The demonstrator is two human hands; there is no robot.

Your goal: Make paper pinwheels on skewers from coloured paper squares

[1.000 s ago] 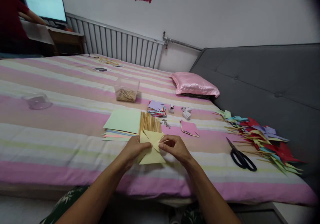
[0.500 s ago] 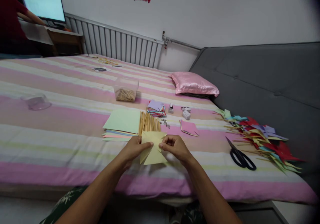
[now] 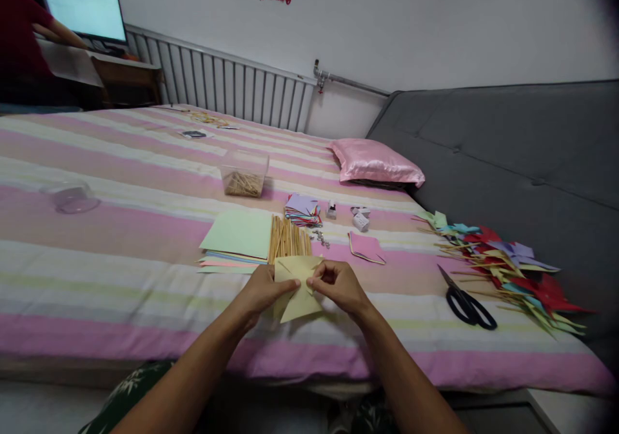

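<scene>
A pale yellow sheet of paper [image 3: 297,303], cut inward from its corners, is held up between both hands over the bed's near edge. My left hand [image 3: 262,292] grips it from the left, thumb lying on the front near the centre. With fingers pinched, my right hand [image 3: 341,286] holds part of the paper at the middle right. Just behind the paper lie thin wooden sticks [image 3: 289,235] in a row. Left of them is a stack of coloured paper sheets [image 3: 236,234]. Small metal pieces [image 3: 320,238] are scattered right of the sticks.
Black-handled scissors [image 3: 467,302] and a pile of paper pinwheels [image 3: 512,260] lie at right. Farther back are a clear box of sticks [image 3: 244,175], small cut papers [image 3: 302,209], a folded pink paper [image 3: 367,248] and a pink pillow [image 3: 377,163]. A person's arm [image 3: 60,34] shows top left.
The yellow paper has turned slightly in my hands, and my left thumb has shifted a little right toward its centre. Other things lie as before.
</scene>
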